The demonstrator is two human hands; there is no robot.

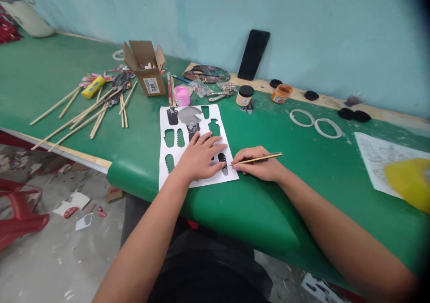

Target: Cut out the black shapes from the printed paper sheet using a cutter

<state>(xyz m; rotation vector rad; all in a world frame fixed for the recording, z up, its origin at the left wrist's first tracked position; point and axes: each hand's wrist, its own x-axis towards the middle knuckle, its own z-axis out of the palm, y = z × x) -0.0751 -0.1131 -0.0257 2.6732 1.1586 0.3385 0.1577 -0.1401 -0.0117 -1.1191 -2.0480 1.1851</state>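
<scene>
A white paper sheet (163, 146) printed with dark shapes lies on the green table covering (141, 155) near its front edge. Several shapes are cut out of it, and green shows through the holes. My left hand (200, 157) rests flat on the sheet with fingers spread, hiding part of the print. In my right hand (257, 163) is a slim gold pen-style craft knife (265, 158), pinched between the fingers. Its thin tip is by the edge of a dark printed shape (222, 160) at the sheet's lower right; whether it touches the paper I cannot tell.
Behind the sheet stand an open cardboard box (152, 84), a pink paint jar (182, 96) and a black-lidded jar (245, 96). Wooden sticks (75, 117) lie leftward. A phone (254, 54) leans on the wall. White rings (327, 128) and a yellow object (408, 182) are rightward.
</scene>
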